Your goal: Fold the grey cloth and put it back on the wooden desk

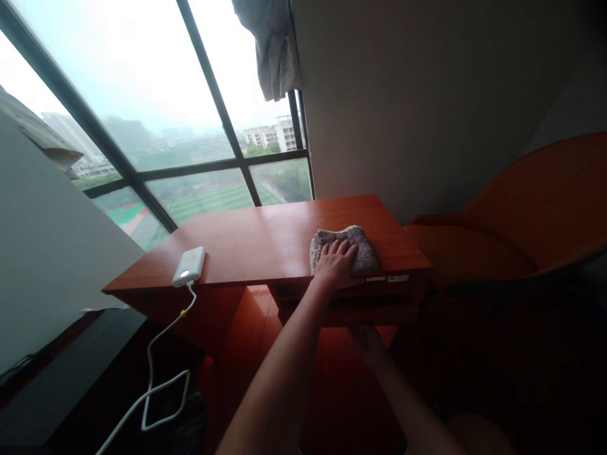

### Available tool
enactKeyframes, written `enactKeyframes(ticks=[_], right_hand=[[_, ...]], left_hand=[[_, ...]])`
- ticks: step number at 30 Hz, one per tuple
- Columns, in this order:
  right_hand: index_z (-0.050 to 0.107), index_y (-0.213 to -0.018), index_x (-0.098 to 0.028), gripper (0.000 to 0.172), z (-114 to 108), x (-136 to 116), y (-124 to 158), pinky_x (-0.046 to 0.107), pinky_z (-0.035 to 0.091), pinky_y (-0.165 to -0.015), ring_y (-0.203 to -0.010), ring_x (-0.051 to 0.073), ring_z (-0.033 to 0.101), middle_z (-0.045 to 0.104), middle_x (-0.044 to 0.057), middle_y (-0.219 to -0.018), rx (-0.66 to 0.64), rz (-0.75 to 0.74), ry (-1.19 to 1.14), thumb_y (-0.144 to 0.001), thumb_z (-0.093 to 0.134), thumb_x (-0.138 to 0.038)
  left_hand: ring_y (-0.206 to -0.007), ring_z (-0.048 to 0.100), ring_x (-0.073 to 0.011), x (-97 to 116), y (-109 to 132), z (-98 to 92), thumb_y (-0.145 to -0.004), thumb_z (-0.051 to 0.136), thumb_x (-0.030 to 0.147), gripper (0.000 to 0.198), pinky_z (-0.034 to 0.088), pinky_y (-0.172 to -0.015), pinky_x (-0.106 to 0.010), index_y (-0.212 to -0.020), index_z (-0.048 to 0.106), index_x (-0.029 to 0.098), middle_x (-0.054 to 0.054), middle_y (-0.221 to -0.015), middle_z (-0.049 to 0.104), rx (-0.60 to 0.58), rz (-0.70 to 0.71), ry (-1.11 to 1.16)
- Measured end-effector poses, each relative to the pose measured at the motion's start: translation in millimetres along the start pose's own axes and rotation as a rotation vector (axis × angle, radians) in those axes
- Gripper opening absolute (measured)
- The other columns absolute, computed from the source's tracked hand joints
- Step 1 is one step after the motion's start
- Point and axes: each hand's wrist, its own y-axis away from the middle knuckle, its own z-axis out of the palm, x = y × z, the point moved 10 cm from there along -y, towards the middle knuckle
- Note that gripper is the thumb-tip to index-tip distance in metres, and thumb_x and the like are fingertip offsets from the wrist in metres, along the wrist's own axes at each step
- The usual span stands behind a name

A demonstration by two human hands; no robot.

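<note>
My left hand [334, 264] lies flat, fingers spread, on a grey-brown folded cloth [364, 251]. The cloth rests near the front right of a reddish wooden desk top [265, 243]. My right hand [367, 339] hangs lower, in shadow below the desk's front edge, close to the dark drawer opening [360, 300]. Its fingers are too dark to make out, and nothing shows in it.
A white power bank [188, 266] sits at the desk's front left, its white cable [154, 379] trailing down to the floor. A large window [190, 145] and a knotted curtain [274, 50] stand behind. An orange curved seat [531, 215] is at the right, a wall on the left.
</note>
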Motion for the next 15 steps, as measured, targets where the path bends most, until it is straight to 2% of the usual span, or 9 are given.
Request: enactKeyframes(ticks=[5,8,11,15], right_hand=[[0.058,-0.068,-0.019,0.023,-12,7,14,0.026,0.06,-0.061,-0.063,0.014,0.068,0.072,-0.001,-0.062,0.059,-0.014,0.012,-0.052,0.059,-0.002],[0.056,-0.063,-0.02,0.021,-26,17,27,0.023,0.058,-0.054,-0.056,0.012,0.065,0.069,-0.003,-0.055,0.097,0.003,0.0,-0.052,0.056,-0.002],[0.054,-0.061,-0.02,0.021,-42,27,49,0.019,0.055,-0.049,-0.05,0.009,0.063,0.065,-0.005,-0.049,0.138,0.027,-0.015,-0.051,0.057,-0.002],[0.056,-0.064,-0.021,0.025,-62,37,87,0.021,0.057,-0.052,-0.055,0.011,0.066,0.068,-0.005,-0.054,0.165,0.052,-0.022,-0.047,0.064,-0.005]], left_hand=[[-0.143,0.02,-0.0344,0,0,0.1,-0.064,0.065,0.071,0.106,0.018,-0.115,-0.054,-0.151,0.021,0.027,-0.008,-0.158,0.026,-0.008,-0.006,-0.025],[-0.143,0.02,-0.034,0,0,0.5,-0.066,0.063,0.072,0.107,0.018,-0.115,-0.053,-0.151,0.018,0.026,-0.008,-0.159,0.025,-0.018,-0.013,-0.025],[-0.144,0.019,-0.0343,1,0,-0.3,-0.067,0.061,0.073,0.106,0.017,-0.116,-0.053,-0.152,0.017,0.026,-0.008,-0.159,0.024,-0.022,-0.012,-0.016],[-0.144,0.017,-0.0342,2,0,-1.9,-0.066,0.064,0.07,0.106,0.016,-0.116,-0.056,-0.151,0.018,0.027,-0.009,-0.159,0.023,-0.02,-0.011,-0.002]])
